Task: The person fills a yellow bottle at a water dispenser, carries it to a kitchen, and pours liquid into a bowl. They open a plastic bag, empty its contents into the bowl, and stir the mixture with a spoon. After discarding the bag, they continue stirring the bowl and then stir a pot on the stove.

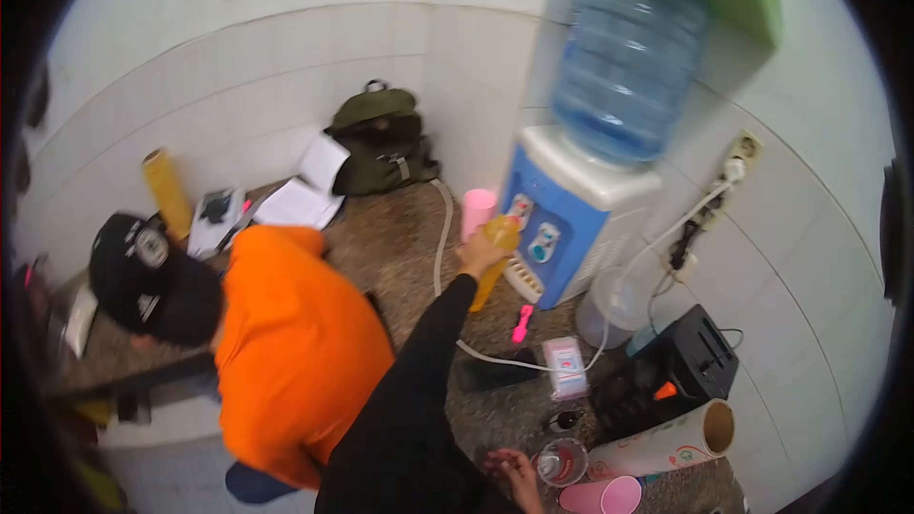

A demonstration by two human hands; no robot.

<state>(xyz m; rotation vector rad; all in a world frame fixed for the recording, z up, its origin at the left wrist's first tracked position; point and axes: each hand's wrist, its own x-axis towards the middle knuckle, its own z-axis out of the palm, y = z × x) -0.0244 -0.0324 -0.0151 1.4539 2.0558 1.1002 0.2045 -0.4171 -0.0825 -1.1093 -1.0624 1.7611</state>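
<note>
Counter point(395, 238): speckled stone, backed by white tiled walls meeting in a corner behind the backpack; near edge mostly hidden under an orange shirt and a black sleeve.
Person in orange point(290, 343): bent over the left part of the counter in a black cap point(133, 271), filling the room along the near edge there.
Water dispenser point(571, 228): white and blue, against the right wall, big blue bottle point(628, 57) on top; taps facing the counter's middle.
Open room: a bare strip of stone between backpack and dispenser, crossed only by a white hose point(441, 257). Crowded toward the right end.
Backpack point(381, 138): dark green, upright in the back corner, papers point(305, 195) just beside it.
Toaster point(681, 371): black, by the right wall, a cardboard tube point(666, 443) lying in front of it.
Left hand point(479, 254): arm stretched out across the counter, fingers clenched round the yellow bottle.
Yellow bottle point(497, 262): held in the air just in front of the dispenser's taps — long axis tilted, top toward the dispenser, base down toward the sleeve; pink cup point(478, 209) right behind.
Right hand point(516, 474): low at the near edge, fingers bent beside the glass; grip cannot be told.
Glass point(562, 462): clear, upright, between that hand and the tube.
</note>
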